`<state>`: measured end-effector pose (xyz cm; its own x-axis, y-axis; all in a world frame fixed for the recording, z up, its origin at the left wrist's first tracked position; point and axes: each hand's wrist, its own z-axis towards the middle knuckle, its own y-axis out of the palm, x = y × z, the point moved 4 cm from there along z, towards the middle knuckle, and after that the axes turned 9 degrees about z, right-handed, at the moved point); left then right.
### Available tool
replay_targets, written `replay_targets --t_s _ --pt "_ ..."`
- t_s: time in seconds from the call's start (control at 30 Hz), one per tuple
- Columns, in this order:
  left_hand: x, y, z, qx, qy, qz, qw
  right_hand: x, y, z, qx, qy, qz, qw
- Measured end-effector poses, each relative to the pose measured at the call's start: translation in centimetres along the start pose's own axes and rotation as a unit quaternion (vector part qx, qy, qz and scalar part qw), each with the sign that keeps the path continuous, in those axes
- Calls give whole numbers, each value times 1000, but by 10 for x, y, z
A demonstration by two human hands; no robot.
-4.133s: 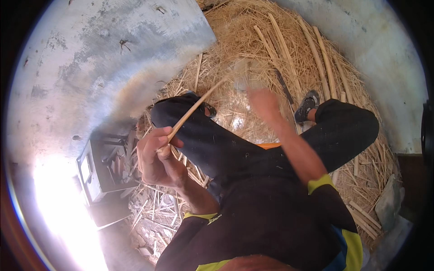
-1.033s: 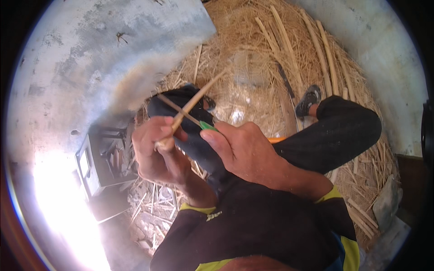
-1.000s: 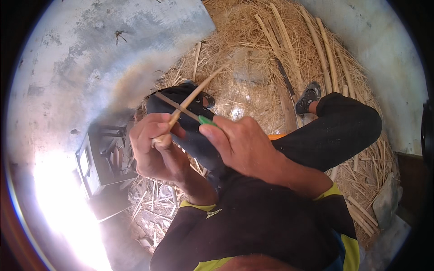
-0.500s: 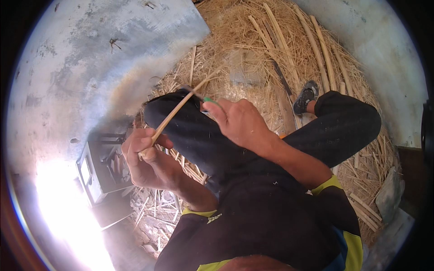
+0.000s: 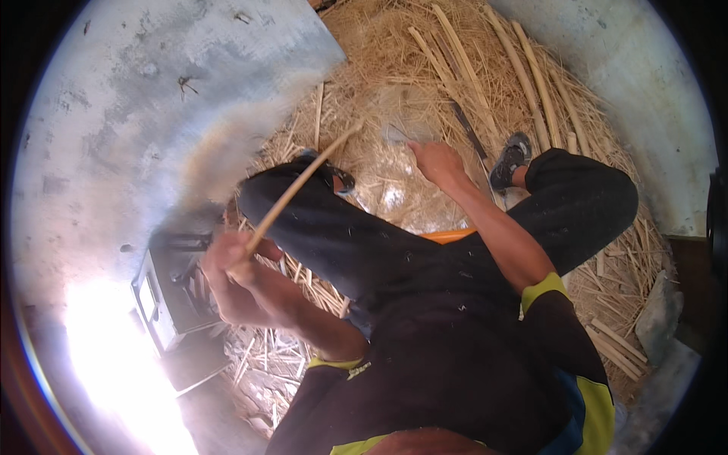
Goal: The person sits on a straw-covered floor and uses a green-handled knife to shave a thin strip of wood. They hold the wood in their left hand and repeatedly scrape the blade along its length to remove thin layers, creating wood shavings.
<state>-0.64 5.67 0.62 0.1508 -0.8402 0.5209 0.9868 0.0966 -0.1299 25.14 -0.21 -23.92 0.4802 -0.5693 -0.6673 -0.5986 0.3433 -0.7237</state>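
My left hand (image 5: 231,265), slightly blurred, is closed round the lower end of a thin pale wooden stick (image 5: 296,186). The stick slants up and to the right over my left knee, and its far tip hangs above the shavings. My right hand (image 5: 438,161) is farther out, beyond the stick's tip and apart from it. Its fingers are wrapped round a knife (image 5: 398,135), of which only a thin, blurred blade shows, pointing left. The handle is hidden in the fist.
Straw-like shavings (image 5: 364,53) cover the floor between pale walls. Long wooden strips (image 5: 523,83) lie at the far right, near a dark flat blade-like bar (image 5: 472,129) and my right shoe (image 5: 511,159). An orange object (image 5: 447,236) shows between my legs; a grey metal box (image 5: 163,303) stands left.
My right hand with the knife has moved away from the stick, outward and to the right. The curled sliver at the stick's tip no longer shows. My left hand stays nearly in place.
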Motion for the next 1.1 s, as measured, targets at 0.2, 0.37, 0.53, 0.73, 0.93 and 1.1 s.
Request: replay_targets --t_s 0.2,0.37,0.53,0.73,0.93,1.1 --pt "0 -5 -6 39 -13 25 999 -71 -35 -35 19 -81 229 970" --pt "16 1 -9 83 -53 116 988 -149 -59 -99 -9 -188 290 938" --pt "24 3 -11 92 -59 154 982 -163 -51 -107 9 -192 199 961" --pt "24 2 -11 82 -64 164 981 -161 -56 -108 59 -194 135 970" --pt "23 6 -12 82 -37 129 988 -150 -63 -108 13 -188 151 970" --pt "23 4 -7 47 -37 133 989 -135 -49 -86 53 -197 162 966"
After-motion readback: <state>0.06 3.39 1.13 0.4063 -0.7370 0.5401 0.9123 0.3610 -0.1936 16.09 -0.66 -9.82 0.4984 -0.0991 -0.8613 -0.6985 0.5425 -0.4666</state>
